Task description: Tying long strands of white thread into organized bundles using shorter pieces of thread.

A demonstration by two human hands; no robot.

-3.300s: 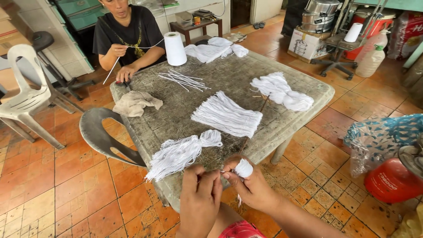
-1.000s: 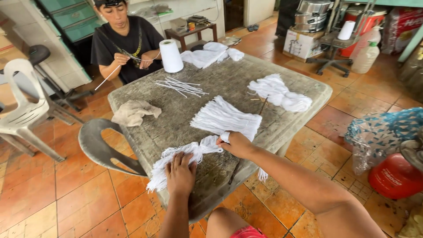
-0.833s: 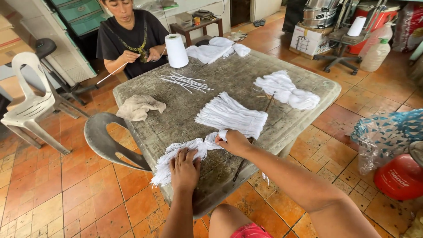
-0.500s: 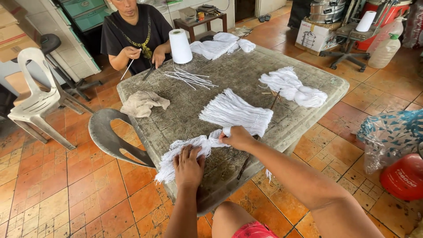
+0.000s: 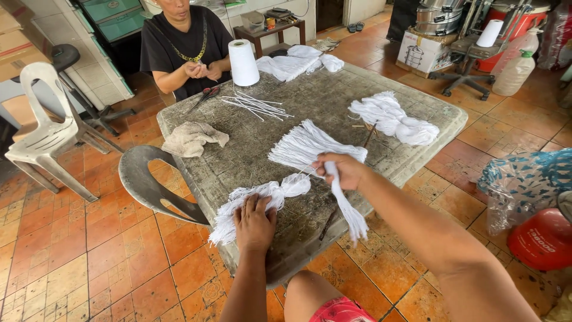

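Note:
My left hand [image 5: 255, 219] lies palm down on a tied bundle of white yarn [image 5: 285, 186], pinning it to the near edge of the worn grey table [image 5: 250, 140]. Its loose ends fan out to the left, over the table's edge. My right hand [image 5: 344, 169] is closed on a small bunch of white strands [image 5: 350, 210] that hangs down past the table's edge. A flat pile of white yarn [image 5: 304, 143] lies just behind my right hand.
Across the table a person [image 5: 179, 42] works thread with both hands beside a white thread cone [image 5: 243, 61], scissors [image 5: 205, 94] and cut strands [image 5: 257, 107]. Also here are a beige cloth [image 5: 193, 138], a yarn heap [image 5: 393, 120], a grey chair back [image 5: 146, 185] and a red gas tank [image 5: 543, 240].
My right hand has left the knot of the tied bundle and moved up and right with a bunch of strands. My left hand stays pressed on the bundle. The other person has put down the scissors.

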